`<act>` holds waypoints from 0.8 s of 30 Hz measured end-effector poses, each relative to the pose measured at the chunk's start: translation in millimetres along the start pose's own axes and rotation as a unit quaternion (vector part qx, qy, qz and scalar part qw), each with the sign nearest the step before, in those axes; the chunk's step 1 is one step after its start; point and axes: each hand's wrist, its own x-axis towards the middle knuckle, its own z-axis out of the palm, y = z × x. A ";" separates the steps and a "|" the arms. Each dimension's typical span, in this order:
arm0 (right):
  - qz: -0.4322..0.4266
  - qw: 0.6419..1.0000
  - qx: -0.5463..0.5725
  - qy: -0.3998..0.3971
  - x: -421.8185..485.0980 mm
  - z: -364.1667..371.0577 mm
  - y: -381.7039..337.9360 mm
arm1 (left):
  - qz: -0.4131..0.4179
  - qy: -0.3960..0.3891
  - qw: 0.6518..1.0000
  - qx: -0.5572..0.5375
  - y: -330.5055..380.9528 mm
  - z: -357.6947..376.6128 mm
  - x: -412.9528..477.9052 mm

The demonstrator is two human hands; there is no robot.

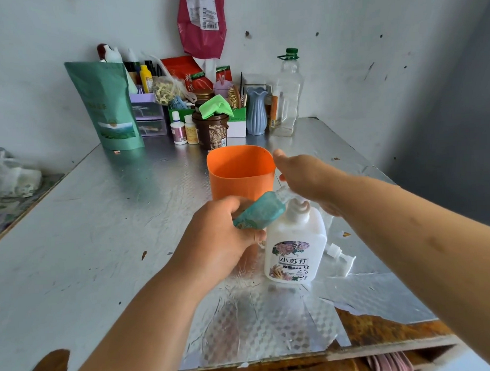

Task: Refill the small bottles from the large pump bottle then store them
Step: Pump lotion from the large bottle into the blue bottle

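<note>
Gripping a small teal bottle [260,214] at frame centre, the left hand [220,241] tilted it over the white pump bottle [294,247] on the bench [100,218]; the right hand [307,177] had its fingers hidden, perhaps pinching the neck.

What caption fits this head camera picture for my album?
Left hand holds a tilted teal bottle beside the big white bottle.

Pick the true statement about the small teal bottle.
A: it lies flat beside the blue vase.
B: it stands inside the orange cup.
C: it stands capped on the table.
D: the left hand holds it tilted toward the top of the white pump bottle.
D: the left hand grips the teal bottle tilted, neck toward the top of the white pump bottle.
</note>
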 end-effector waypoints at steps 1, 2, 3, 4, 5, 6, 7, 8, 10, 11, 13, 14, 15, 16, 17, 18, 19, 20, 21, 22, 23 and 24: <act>-0.007 1.000 -0.017 0.004 -2.1 0.5 -0.6 | 0.000 0.001 1.000 0.001 -0.4 0.2 -0.4; -0.009 0.999 -0.037 0.008 -3.0 1.7 -0.9 | -0.001 0.002 1.000 0.004 -1.3 0.8 -0.4; -0.009 0.998 -0.053 0.011 -3.5 3.3 -1.2 | -0.002 0.003 1.000 0.008 -2.2 1.5 -0.1; -0.005 0.998 -0.057 0.019 -3.9 5.6 -1.0 | -0.005 0.003 1.000 0.011 -3.1 2.5 -0.3; 0.001 0.998 -0.053 0.026 -4.2 7.2 -0.2 | -0.009 0.004 1.000 0.011 -2.9 3.3 -1.5; 0.008 0.999 -0.044 0.027 -4.6 7.5 0.5 | -0.011 0.004 1.000 0.011 -2.5 3.5 -2.7; 0.011 0.999 -0.039 0.024 -5.1 7.4 0.7 | -0.012 0.005 1.000 0.012 -1.6 3.5 -4.2; 0.012 0.999 -0.032 0.018 -5.7 6.4 -0.2 | -0.012 0.006 1.000 0.014 -0.9 3.5 -5.1; 0.007 1.000 0.005 0.006 -4.5 2.8 -1.3 | -0.011 0.006 1.000 0.017 1.5 2.6 -5.9; 0.010 0.999 0.032 0.005 -3.5 0.8 -1.1 | -0.010 0.007 1.000 0.016 2.8 2.0 -6.1; 0.019 0.998 0.067 0.004 -2.1 -2.1 -1.0 | -0.005 0.012 1.000 0.019 5.6 0.4 -6.4; 0.022 0.997 0.070 0.002 -1.7 -2.8 -1.5 | -0.004 0.012 1.000 0.021 6.4 0.2 -6.0; 0.023 0.997 0.068 0.001 -1.7 -2.9 -1.5 | -0.003 0.012 1.000 0.023 7.2 -0.1 -6.0; 0.023 0.998 0.064 0.000 -2.1 -3.1 -1.9 | -0.003 0.013 1.000 0.024 7.5 -0.4 -6.1; 0.024 0.998 0.058 0.002 -1.4 -3.1 -2.0 | -0.003 0.013 1.000 0.024 7.5 -0.6 -5.9; 0.022 0.998 0.053 0.004 -0.2 -3.0 -1.9 | -0.003 0.013 1.000 0.023 7.1 -0.8 -5.8; 0.020 0.999 0.045 0.004 -0.1 -2.7 -1.9 | -0.003 0.012 1.000 0.022 6.8 -0.9 -6.2; 0.018 0.999 0.038 0.003 -0.3 -2.3 -2.3 | -0.003 0.011 1.000 0.022 6.8 -0.9 -6.1; 0.016 0.999 0.033 0.003 -0.4 -1.4 -2.2 | -0.003 0.010 1.000 0.021 6.7 -0.8 -6.3; 0.017 0.999 0.029 0.001 -1.0 -1.0 -2.2 | -0.003 0.009 1.000 0.020 6.4 -0.6 -6.2; 0.016 1.000 0.024 0.000 -2.6 -1.0 -2.7 | -0.004 0.009 1.000 0.018 6.3 -0.4 -6.1; 0.011 1.000 0.011 0.000 -4.5 -1.3 -3.6 | -0.006 0.009 1.000 0.017 5.7 -0.1 -5.8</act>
